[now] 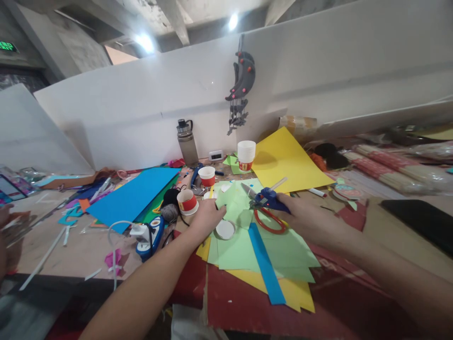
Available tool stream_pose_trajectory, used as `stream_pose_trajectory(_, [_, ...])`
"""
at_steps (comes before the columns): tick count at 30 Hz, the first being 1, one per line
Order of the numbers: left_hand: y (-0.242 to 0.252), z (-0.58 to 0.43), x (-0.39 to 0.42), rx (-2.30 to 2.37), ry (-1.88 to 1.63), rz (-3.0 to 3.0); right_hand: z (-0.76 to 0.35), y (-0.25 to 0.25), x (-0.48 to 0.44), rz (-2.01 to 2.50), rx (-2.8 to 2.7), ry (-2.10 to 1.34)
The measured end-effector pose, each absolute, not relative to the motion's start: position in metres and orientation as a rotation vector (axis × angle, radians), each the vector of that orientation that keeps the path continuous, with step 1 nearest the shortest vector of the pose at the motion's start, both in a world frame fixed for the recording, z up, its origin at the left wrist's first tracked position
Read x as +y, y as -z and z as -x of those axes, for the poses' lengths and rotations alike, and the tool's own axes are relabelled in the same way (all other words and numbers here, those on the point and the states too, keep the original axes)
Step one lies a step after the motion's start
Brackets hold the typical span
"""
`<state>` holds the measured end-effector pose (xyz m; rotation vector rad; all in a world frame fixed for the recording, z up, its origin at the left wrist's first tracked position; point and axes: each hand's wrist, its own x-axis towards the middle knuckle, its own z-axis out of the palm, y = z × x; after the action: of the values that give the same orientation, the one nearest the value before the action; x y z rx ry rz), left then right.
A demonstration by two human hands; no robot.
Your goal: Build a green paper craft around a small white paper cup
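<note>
My right hand (287,207) is closed around a blue glue gun (269,199), with a clear glue stick (279,183) poking up from it. My left hand (211,218) pinches the edge of a cut light green paper piece (231,200). A white round cup or lid (225,230) sits just below its fingers. Scissors with orange handles (271,230) lie under the glue gun, which partly hides them. Beneath both hands are light green sheets (233,255), and a blue paper strip (265,271) rests across them.
Red and white paper cups (187,202) stand on the left, with a cup stack (246,156) farther back. A bottle (187,144) stands by the white partition. Blue card (136,193), yellow card (286,163) and a power strip (150,238) surround the work area. Another person's hand (4,215) shows far left.
</note>
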<state>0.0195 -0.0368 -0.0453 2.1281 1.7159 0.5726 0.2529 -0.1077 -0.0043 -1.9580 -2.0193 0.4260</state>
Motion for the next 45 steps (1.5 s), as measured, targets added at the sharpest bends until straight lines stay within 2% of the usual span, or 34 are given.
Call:
stream_pose_trajectory(6, [0.045, -0.020, -0.037, 1.723, -0.551, -2.098, -0.246, 0.004, -0.107, 1.801, -2.088, -0.669])
stream_pose_trajectory(11, [0.046, -0.020, -0.037, 1.722, -0.556, -2.131, -0.239, 0.011, -0.100, 1.825, -2.094, -0.574])
stream_pose_trajectory(16, [0.046, -0.020, -0.036, 1.717, -0.540, -2.115, -0.248, 0.009, -0.103, 1.764, -2.122, -0.658])
stream_pose_trajectory(24, [0.047, -0.019, -0.037, 1.693, -0.567, -2.128, -0.240, 0.017, -0.086, 1.927, -2.075, -0.435])
stream_pose_trajectory(30, [0.048, -0.018, -0.036, 1.661, -0.589, -2.120, -0.236, 0.012, -0.087, 1.790, -2.118, -0.651])
stream_pose_trajectory(36, [0.049, -0.018, -0.036, 1.670, -0.595, -2.142, -0.243, 0.009, -0.089, 1.897, -2.051, -0.490])
stream_pose_trajectory(41, [0.048, -0.018, -0.035, 1.662, -0.578, -2.152, -0.238, 0.006, -0.092, 1.828, -2.096, -0.633])
stream_pose_trajectory(45, [0.047, -0.019, -0.035, 1.676, -0.576, -2.153, -0.235, 0.012, -0.085, 1.830, -2.091, -0.575])
